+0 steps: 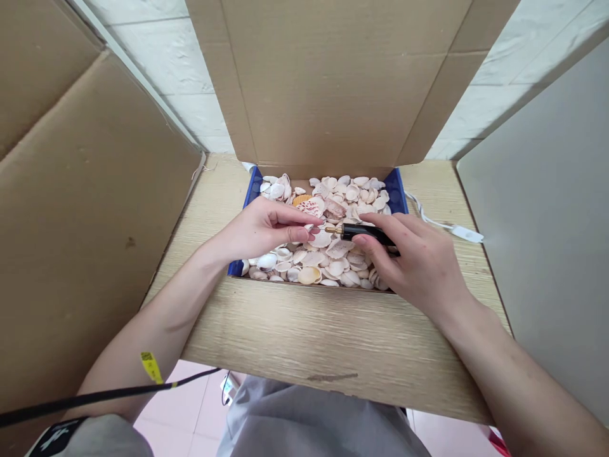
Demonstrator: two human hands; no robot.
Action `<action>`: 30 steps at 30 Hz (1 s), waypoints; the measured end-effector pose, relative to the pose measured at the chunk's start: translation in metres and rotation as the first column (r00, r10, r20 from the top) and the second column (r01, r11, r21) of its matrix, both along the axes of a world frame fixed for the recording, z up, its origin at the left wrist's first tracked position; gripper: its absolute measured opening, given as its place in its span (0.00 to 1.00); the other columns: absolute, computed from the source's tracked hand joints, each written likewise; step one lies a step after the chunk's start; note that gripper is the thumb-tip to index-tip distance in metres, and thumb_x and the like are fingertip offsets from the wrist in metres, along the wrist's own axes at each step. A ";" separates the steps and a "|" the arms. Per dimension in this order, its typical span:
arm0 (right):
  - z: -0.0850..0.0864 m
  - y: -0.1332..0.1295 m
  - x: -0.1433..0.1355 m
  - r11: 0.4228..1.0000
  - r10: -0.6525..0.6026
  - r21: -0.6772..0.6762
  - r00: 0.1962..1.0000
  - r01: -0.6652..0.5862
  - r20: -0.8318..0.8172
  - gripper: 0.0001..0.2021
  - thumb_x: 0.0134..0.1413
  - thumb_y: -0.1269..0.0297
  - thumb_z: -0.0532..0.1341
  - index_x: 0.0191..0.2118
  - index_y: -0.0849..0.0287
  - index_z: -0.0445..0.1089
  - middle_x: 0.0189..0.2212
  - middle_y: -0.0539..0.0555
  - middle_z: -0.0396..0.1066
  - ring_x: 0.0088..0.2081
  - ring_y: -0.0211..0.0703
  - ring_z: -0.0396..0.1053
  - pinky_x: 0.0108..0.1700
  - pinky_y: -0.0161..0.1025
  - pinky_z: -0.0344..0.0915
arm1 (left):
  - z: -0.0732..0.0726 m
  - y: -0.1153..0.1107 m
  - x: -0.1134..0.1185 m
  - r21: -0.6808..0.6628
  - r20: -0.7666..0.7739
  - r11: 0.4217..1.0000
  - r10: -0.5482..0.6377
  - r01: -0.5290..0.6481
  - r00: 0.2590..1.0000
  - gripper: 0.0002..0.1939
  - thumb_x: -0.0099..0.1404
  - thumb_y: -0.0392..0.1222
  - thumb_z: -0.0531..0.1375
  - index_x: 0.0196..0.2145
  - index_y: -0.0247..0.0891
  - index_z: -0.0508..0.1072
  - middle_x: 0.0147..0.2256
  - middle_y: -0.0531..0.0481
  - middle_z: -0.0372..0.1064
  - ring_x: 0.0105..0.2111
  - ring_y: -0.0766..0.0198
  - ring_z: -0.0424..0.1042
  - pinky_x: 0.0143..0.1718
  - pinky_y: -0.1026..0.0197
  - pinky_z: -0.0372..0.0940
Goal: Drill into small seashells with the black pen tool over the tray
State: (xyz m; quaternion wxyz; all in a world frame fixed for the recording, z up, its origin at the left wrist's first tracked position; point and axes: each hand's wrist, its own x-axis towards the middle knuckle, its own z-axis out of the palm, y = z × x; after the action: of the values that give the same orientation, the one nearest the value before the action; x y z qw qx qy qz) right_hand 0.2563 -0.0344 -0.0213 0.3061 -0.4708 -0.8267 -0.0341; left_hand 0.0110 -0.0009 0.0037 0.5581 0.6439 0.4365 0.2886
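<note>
Over a shallow blue-sided box (398, 193) full of seashells (311, 259), my left hand (266, 225) pinches a small pale shell (309, 227) between thumb and fingers. My right hand (409, 254) grips a black mini hand drill (364, 232) with a brass-coloured chuck, held level and pointing left. The drill's thin bit reaches the shell at my left fingertips; whether it has gone through I cannot tell. Beneath my fingers lie a red-speckled shell (311, 206) and an orange ribbed shell (301, 200).
The box stands on a wooden table (285, 324), its brown cardboard lid (333, 82) upright behind. Cardboard (85, 190) walls the left side and a grey panel (542, 209) the right. A white cord with an inline switch (467, 234) lies at the right. A black cable (109, 395) crosses the lower left.
</note>
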 end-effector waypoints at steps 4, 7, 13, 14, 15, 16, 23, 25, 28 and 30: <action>0.001 0.001 0.000 0.999 0.015 0.046 1.000 -0.015 -0.005 0.12 0.62 0.56 0.58 0.44 0.58 0.72 0.29 0.54 0.72 0.31 0.44 0.69 0.33 0.41 0.64 | -0.001 0.000 0.000 -0.012 0.013 1.000 0.021 -0.020 1.000 0.11 0.57 0.39 0.68 0.40 0.39 0.82 0.35 0.49 0.81 0.37 0.61 0.78 0.40 0.61 0.73; 0.001 0.001 0.001 0.997 0.029 0.068 1.000 -0.029 -0.005 0.11 0.61 0.58 0.60 0.44 0.58 0.71 0.31 0.55 0.72 0.33 0.45 0.69 0.35 0.42 0.66 | -0.003 0.001 0.000 -0.030 0.029 0.999 0.044 -0.043 0.999 0.12 0.57 0.39 0.69 0.40 0.38 0.82 0.36 0.49 0.81 0.37 0.61 0.79 0.41 0.61 0.73; 0.002 0.001 0.001 0.997 0.043 0.071 0.998 -0.039 -0.048 0.11 0.59 0.60 0.62 0.46 0.56 0.71 0.35 0.57 0.72 0.36 0.47 0.70 0.38 0.44 0.69 | -0.002 0.000 0.001 -0.044 0.029 0.998 0.055 -0.054 0.998 0.13 0.57 0.40 0.68 0.41 0.37 0.81 0.37 0.47 0.81 0.38 0.59 0.79 0.43 0.59 0.74; 0.002 0.001 0.000 0.996 0.044 0.077 0.997 -0.040 -0.055 0.11 0.58 0.60 0.63 0.45 0.57 0.71 0.35 0.57 0.72 0.37 0.47 0.70 0.38 0.44 0.70 | -0.002 -0.001 0.001 -0.047 0.038 0.997 0.055 -0.054 0.998 0.13 0.57 0.39 0.68 0.41 0.37 0.81 0.37 0.47 0.81 0.39 0.59 0.79 0.43 0.59 0.74; 0.002 0.001 0.000 0.996 0.043 0.082 0.997 -0.038 -0.060 0.11 0.58 0.60 0.63 0.45 0.57 0.71 0.36 0.57 0.72 0.37 0.48 0.71 0.38 0.44 0.70 | -0.002 -0.001 0.001 -0.053 0.050 0.997 0.054 -0.051 0.997 0.13 0.58 0.39 0.68 0.42 0.37 0.81 0.37 0.47 0.81 0.39 0.59 0.79 0.44 0.59 0.74; 0.002 0.001 0.000 0.996 0.040 0.085 0.997 -0.034 -0.065 0.11 0.58 0.61 0.63 0.46 0.57 0.71 0.36 0.57 0.72 0.37 0.48 0.71 0.38 0.44 0.71 | -0.002 -0.001 0.001 -0.061 0.064 0.997 0.053 -0.049 0.997 0.13 0.58 0.39 0.68 0.42 0.37 0.81 0.38 0.47 0.81 0.40 0.59 0.79 0.45 0.59 0.74; 0.001 0.000 0.000 0.995 0.039 0.091 0.997 -0.033 -0.068 0.14 0.57 0.63 0.64 0.49 0.54 0.70 0.38 0.57 0.71 0.38 0.47 0.72 0.38 0.44 0.72 | -0.008 0.000 0.000 -0.109 0.123 0.993 0.064 -0.051 0.990 0.17 0.58 0.40 0.68 0.46 0.38 0.79 0.42 0.46 0.80 0.44 0.57 0.78 0.47 0.57 0.73; 0.001 0.000 0.000 0.995 0.042 0.089 0.997 -0.036 -0.070 0.13 0.57 0.63 0.64 0.48 0.56 0.71 0.37 0.58 0.71 0.37 0.47 0.72 0.38 0.44 0.73 | -0.008 0.000 -0.001 -0.112 0.136 0.993 0.062 -0.047 0.989 0.16 0.58 0.41 0.69 0.45 0.38 0.79 0.43 0.45 0.80 0.44 0.57 0.78 0.48 0.57 0.73; 0.001 0.001 0.000 0.996 0.047 0.075 0.996 -0.042 -0.069 0.13 0.56 0.62 0.64 0.46 0.60 0.71 0.38 0.60 0.74 0.38 0.48 0.73 0.38 0.45 0.73 | -0.006 0.000 0.000 -0.110 0.134 0.993 0.063 -0.048 0.989 0.15 0.57 0.41 0.69 0.43 0.38 0.80 0.42 0.46 0.80 0.43 0.57 0.79 0.48 0.58 0.73; 0.000 0.001 0.000 0.997 0.055 0.057 0.997 -0.052 -0.049 0.13 0.56 0.62 0.64 0.46 0.61 0.71 0.37 0.59 0.76 0.37 0.48 0.74 0.38 0.44 0.72 | -0.004 -0.001 0.001 -0.110 0.130 0.992 0.069 -0.055 0.989 0.15 0.57 0.41 0.69 0.43 0.38 0.80 0.41 0.46 0.80 0.43 0.58 0.79 0.47 0.58 0.73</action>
State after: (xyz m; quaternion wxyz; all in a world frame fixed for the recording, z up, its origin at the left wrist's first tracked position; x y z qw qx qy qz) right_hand 0.2562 -0.0334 -0.0210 0.3409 -0.4406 -0.8297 -0.0368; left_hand 0.0116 -0.0020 -0.0006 0.6101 0.5788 0.4328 0.3248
